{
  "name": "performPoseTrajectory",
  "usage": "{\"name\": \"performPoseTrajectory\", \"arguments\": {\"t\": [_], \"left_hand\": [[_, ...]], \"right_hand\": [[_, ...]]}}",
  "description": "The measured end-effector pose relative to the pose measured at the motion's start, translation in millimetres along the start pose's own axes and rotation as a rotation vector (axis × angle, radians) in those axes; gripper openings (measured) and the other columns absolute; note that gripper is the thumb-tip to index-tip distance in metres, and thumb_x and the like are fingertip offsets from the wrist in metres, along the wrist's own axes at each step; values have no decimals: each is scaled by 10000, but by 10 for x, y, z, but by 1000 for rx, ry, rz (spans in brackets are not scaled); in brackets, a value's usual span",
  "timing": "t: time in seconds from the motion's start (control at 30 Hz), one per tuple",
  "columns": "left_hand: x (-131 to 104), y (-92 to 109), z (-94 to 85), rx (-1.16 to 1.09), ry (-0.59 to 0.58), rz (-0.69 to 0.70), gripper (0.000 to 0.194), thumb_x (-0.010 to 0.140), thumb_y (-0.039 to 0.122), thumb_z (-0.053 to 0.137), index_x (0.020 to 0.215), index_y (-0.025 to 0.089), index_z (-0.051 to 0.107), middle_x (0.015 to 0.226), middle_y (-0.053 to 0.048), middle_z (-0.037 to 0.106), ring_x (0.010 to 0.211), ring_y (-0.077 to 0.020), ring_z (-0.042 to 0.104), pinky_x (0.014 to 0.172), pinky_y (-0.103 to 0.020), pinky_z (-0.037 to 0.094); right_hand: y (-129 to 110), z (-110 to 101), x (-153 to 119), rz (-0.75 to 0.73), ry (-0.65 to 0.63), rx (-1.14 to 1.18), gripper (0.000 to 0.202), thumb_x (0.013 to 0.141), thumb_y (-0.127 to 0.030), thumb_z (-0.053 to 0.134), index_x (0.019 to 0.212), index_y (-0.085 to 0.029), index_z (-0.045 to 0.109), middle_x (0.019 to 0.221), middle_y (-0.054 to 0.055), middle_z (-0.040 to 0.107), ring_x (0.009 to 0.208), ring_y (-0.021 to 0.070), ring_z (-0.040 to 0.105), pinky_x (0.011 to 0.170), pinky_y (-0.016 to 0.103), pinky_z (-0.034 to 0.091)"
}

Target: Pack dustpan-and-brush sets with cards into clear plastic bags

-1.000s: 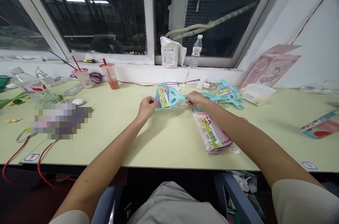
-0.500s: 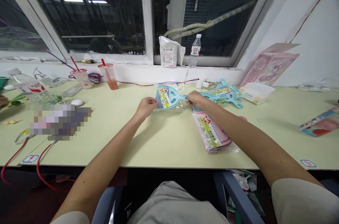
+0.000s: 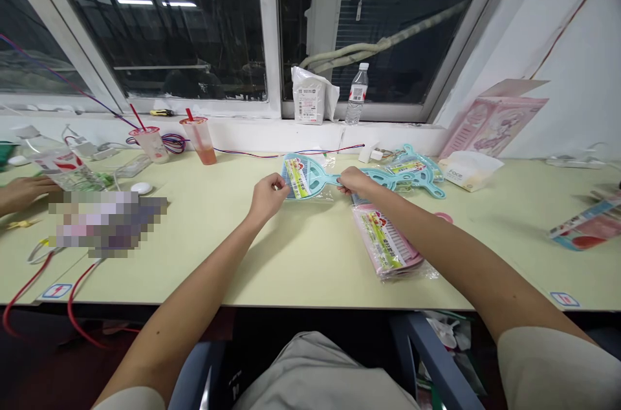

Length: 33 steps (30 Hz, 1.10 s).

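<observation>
A blue dustpan-and-brush set (image 3: 315, 178) in clear wrap, with a yellow-green label, is held just above the table. My left hand (image 3: 270, 195) pinches the left edge of its wide end. The fingers of my right hand (image 3: 353, 181) are closed around its handle. Right of my right hand lie more blue wrapped sets (image 3: 421, 172), partly overlapping. Nearer the front, under my right forearm, rests a pink wrapped set (image 3: 385, 238) with a similar label; the forearm hides part of it.
Two cups with red straws (image 3: 200, 138) and a large bottle (image 3: 53, 154) stand at the left. Another person's hand (image 3: 32, 193) is at the far left. A tissue pack (image 3: 470, 169) and pink box (image 3: 499, 119) are at the right, a package (image 3: 589, 222) at the far right.
The blue set and both my hands have shifted slightly left. The other person's hand has come further into view from the left edge.
</observation>
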State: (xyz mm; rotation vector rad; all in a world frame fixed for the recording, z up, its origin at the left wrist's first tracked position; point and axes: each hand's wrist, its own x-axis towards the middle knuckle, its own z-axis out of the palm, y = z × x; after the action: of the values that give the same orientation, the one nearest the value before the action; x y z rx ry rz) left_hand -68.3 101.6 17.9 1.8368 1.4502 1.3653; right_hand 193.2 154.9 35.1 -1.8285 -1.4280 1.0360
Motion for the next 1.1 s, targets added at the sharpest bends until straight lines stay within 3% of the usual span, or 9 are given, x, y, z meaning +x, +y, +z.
{"name": "performPoseTrajectory", "arguments": {"t": [0.1,0.23,0.43,0.63,0.9,1.1], "left_hand": [[17,-32,17,-143,-22,-26,98,718,215,635,706,213,537,631,33,521,609,-129,482,578,-255,327],[45,-68,42,-328,-71,-181,198,680,193,673,768,217,498,666,10,595,702,-166,626,593,-247,366],[61,0,-38,-263,-87,-318,380,627,223,795,944,196,587,717,13,640,640,-150,585,584,-267,378],[81,10,-122,-212,-211,-315,328,612,310,847,884,163,737,750,-34,686,744,-193,633,654,-295,404],[107,-47,-142,-229,-169,-333,319,549,302,877,788,191,696,719,-9,668,702,-168,585,648,-286,399],[104,-51,-125,-257,-105,-351,294,698,451,793,789,183,714,841,-95,767,827,-219,638,729,-321,446]], "right_hand": [[-3,5,-17,4,4,-12,203,903,-46,608,722,-122,556,574,58,609,470,104,543,441,210,409],[53,10,41,10,-5,7,219,910,-45,606,712,-122,550,582,58,610,459,103,540,447,219,415],[146,-20,168,51,-35,81,213,933,-31,545,743,-127,536,576,43,603,448,101,544,448,217,424],[145,-96,162,74,-34,93,190,944,-53,568,772,-129,542,565,35,595,433,96,529,461,214,435],[89,-133,80,76,-67,40,189,933,-53,599,767,-128,551,569,44,609,453,102,539,476,216,450],[32,-112,-81,48,-165,-21,241,946,-30,562,732,-135,527,563,43,605,462,91,532,473,201,432]]}}
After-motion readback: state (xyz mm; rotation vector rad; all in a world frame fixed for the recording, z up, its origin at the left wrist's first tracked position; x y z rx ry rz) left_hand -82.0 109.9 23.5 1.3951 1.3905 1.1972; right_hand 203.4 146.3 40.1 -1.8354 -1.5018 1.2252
